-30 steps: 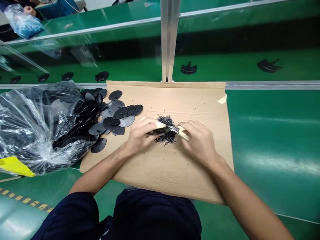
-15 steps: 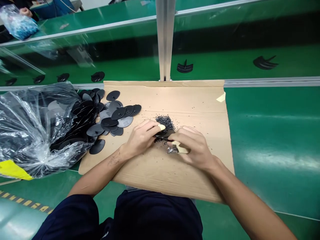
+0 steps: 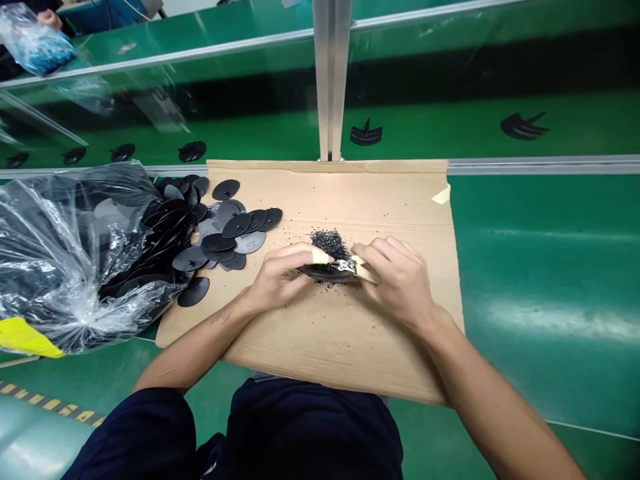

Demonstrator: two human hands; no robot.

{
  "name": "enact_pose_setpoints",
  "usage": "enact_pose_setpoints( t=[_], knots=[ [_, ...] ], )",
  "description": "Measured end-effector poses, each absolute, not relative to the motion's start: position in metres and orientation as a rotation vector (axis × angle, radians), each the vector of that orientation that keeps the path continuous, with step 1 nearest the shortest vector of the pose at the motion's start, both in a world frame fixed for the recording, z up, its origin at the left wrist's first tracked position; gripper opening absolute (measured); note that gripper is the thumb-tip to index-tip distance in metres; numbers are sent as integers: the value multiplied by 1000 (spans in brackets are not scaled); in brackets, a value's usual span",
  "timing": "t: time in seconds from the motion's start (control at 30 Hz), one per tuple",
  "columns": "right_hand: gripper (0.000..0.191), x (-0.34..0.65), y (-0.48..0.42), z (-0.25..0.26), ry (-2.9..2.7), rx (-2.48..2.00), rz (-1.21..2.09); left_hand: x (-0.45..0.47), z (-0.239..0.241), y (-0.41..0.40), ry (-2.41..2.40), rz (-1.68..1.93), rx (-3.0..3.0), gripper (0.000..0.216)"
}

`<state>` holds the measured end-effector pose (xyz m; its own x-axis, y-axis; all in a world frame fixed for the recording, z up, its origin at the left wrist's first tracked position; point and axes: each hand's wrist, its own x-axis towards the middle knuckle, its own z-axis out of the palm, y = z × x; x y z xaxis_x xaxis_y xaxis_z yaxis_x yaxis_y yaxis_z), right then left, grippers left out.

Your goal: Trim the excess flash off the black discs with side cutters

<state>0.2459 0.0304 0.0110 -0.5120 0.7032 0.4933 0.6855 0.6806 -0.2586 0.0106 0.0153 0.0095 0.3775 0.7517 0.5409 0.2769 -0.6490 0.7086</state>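
My left hand [image 3: 284, 275], with pale tape on a finger, grips a black oval plastic part [image 3: 331, 274] over the cardboard sheet [image 3: 320, 340]. In my right hand [image 3: 397, 273] is a pair of nippers [image 3: 345, 265] with pale yellow handles. Their metal head lies at the upper edge of the part, close to my left fingertip; whether the jaws are closed on it I cannot tell. Just behind the part lies a heap of small black plastic bits [image 3: 327, 243], with more crumbs scattered around it.
A clear plastic bag [image 3: 75, 253] of black oval parts lies at the left, and loose oval parts [image 3: 220, 243] spill onto the cardboard. A metal post [image 3: 331, 80] rises behind the sheet. More black parts [image 3: 366, 133] sit beyond the rail. Another person's hand [image 3: 49, 19] shows at top left.
The nippers have turned from pointing down near my right palm to lying with their head at the part. My left hand now holds the part more level, its broad edge facing me.
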Motion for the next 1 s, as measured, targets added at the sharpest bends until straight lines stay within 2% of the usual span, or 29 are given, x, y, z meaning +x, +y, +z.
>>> enact_pose_setpoints(
  t=[0.3, 0.8, 1.0],
  knots=[
    [21, 246, 30, 12, -2329, -1045, 69, 11, 10, 15, 885, 1245, 2139, 21],
    [21, 245, 24, 18, -2323, -1122, -94, 12, 5, 13, 841, 1290, 2160, 22],
    [23, 246, 23, 11, -2298, -1134, 161, 12, 13, 13, 850, 1303, 2228, 19]
  ],
)
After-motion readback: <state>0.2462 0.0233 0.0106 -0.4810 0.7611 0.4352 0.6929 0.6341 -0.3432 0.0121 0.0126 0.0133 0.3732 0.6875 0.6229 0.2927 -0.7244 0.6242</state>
